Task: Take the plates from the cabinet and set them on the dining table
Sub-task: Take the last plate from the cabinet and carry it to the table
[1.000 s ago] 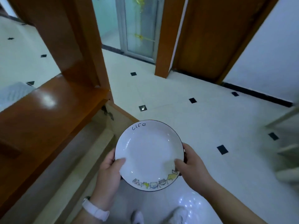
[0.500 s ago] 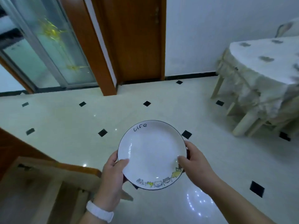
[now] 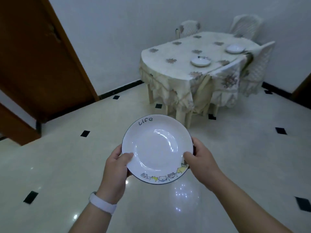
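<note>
I hold a white plate (image 3: 157, 148) with a dark rim, the word "Life" and small cartoon cats, level in front of me over the floor. My left hand (image 3: 116, 169) grips its left edge, thumb on top. My right hand (image 3: 202, 163) grips its right edge the same way. Ahead on the right stands the dining table (image 3: 178, 52) under a cream flowered cloth. Two white plates lie on it: one near the front (image 3: 200, 61), one further right (image 3: 235, 48). The cabinet is out of view.
White chairs with covers stand around the table, one at its near right corner (image 3: 225, 84). A brown wooden door (image 3: 38, 64) fills the left. Glossy white floor tiles with small black squares (image 3: 235, 148) stretch between me and the table.
The view has swung right, away from the cabinet and glass door. The dining table with its two plates has come into full view. Both hands keep the same hold on the plate.
</note>
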Action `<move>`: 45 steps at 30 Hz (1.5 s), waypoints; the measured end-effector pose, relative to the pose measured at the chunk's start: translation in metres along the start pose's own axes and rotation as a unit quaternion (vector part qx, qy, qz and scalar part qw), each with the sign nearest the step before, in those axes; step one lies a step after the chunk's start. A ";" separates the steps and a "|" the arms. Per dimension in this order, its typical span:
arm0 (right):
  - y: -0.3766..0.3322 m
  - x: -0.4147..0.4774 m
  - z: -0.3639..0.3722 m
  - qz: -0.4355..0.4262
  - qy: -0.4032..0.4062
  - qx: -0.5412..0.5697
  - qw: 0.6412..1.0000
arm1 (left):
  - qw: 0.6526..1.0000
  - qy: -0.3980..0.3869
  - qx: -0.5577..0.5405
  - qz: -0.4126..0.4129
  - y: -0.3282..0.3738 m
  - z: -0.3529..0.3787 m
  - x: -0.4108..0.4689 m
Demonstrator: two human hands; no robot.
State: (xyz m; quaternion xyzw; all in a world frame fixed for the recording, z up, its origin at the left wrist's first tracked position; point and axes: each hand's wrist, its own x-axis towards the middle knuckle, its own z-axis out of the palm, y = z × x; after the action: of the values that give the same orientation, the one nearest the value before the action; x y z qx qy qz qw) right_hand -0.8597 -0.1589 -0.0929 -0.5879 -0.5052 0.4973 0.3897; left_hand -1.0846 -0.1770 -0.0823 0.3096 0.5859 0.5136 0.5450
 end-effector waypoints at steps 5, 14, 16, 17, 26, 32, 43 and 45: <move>0.006 0.022 -0.062 0.041 0.073 0.035 0.996 | 0.996 -0.081 0.035 -0.003 0.009 0.075 0.040; 0.020 0.078 -0.144 0.070 0.207 0.060 0.974 | 0.976 -0.202 0.069 -0.047 0.008 0.198 0.139; 0.020 0.101 -0.159 0.078 0.242 0.066 0.965 | 0.970 -0.227 0.070 -0.057 0.008 0.226 0.169; 0.020 0.113 -0.166 0.082 0.260 0.066 0.960 | 0.967 -0.239 0.070 -0.060 0.010 0.241 0.184; -0.015 0.224 -0.217 0.094 0.366 0.060 0.924 | 0.930 -0.353 0.083 -0.070 0.063 0.352 0.311; -0.016 0.263 -0.252 0.097 0.422 0.070 0.899 | 0.905 -0.407 0.104 -0.071 0.074 0.421 0.353; 0.025 0.318 -0.365 0.093 0.456 0.116 0.878 | 0.889 -0.432 0.134 -0.073 0.050 0.564 0.384; 0.032 0.327 -0.398 0.091 0.452 0.115 0.880 | 0.890 -0.428 0.141 -0.069 0.046 0.599 0.384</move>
State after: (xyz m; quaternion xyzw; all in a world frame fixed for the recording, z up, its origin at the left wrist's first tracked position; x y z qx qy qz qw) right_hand -0.4650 0.1736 -0.1061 -0.7431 -0.1573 0.2652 0.5939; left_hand -0.6031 0.3490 -0.0893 0.5322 0.3816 0.2046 0.7275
